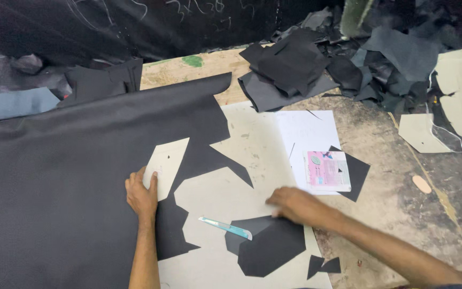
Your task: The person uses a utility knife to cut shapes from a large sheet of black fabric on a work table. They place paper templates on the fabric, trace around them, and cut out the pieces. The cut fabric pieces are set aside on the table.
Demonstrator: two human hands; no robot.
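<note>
My left hand [141, 194] presses flat on the lower edge of a pale card template [166, 163] that lies on a large sheet of black leather [54, 187]. My right hand [294, 206] rests palm down, fingers loosely curled, on the grey cutting board [225, 192] just above a cut black leather piece [271, 246]. A teal utility knife [224, 227] lies on the board between my hands, touched by neither.
A stack of cut black pieces [287, 64] sits at the back. A pink and white booklet [327, 171] lies on white paper to the right. Pale card patterns [421, 131] and leather scraps lie at the far right; small black offcuts [322, 265] sit near the front.
</note>
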